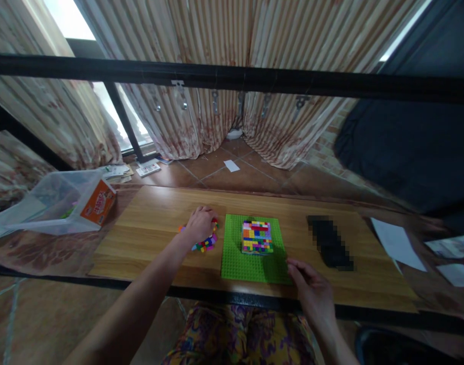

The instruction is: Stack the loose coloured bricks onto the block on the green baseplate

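Note:
My left hand [200, 223] reaches over a loose pile of small coloured toy bricks [207, 245] on the table. Its fingers bend down at the far side of the pile, and their tips are hidden. A green studded baseplate [234, 266] lies to the right of the pile. On it stands a block-shaped build of multicoloured bricks [257, 237], with a red strip across its top. By the baseplate's right edge, my right hand [311, 284] is closed in a pinch, thumb against fingers. Whatever is between those fingertips is too small to make out.
A black, pixelated flat object [330, 242] lies right on the wooden tabletop [148, 218]. Far left is a clear plastic bin [61, 203] with an orange label. White paper [398, 244] is at the right. A dark metal bar [232, 76] crosses beyond the table, before curtains.

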Demonstrator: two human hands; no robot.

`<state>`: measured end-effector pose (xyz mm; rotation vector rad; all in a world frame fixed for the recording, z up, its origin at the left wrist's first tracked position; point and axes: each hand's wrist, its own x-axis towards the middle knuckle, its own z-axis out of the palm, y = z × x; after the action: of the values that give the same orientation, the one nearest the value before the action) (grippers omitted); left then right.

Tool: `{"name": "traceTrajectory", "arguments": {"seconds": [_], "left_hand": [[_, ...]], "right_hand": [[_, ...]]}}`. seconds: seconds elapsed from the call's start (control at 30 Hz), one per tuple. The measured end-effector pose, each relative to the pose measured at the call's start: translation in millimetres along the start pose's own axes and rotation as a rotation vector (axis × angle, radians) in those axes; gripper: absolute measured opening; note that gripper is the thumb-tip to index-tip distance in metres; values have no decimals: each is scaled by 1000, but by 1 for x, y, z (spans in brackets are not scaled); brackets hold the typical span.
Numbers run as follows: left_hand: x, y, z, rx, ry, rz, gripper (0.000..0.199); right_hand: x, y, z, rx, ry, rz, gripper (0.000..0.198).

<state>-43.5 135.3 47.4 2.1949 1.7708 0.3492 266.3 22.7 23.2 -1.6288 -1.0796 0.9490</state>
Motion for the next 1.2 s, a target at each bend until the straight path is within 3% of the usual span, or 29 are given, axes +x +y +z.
{"name": "traceTrajectory", "arguments": {"seconds": [0.27,0.43,0.57,0.8,0.97,1.1,1.2], "left_hand": [[1,-2,0,1,17,37,24],[-15,0,-8,35,33,14,20],[-25,7,-9,95,40,-7,28],[-18,19,-9,119,-1,-33,11],[-21,23,-11,177,84,10,7],[-24,21,-13,37,82,-7,4],[-28,18,-14,-336,169,-81,2]], "right_hand": [[-1,1,-2,6,1,33,34],[-2,1,-2,35,-11,37,33],[-3,2,1,56,-11,48,33],[-5,4,4,73,-28,35,31],[-6,5,3,95,-28,56,33],[-7,0,3,95,-30,57,33],[-9,-9,4,125,-33,66,32]]}}
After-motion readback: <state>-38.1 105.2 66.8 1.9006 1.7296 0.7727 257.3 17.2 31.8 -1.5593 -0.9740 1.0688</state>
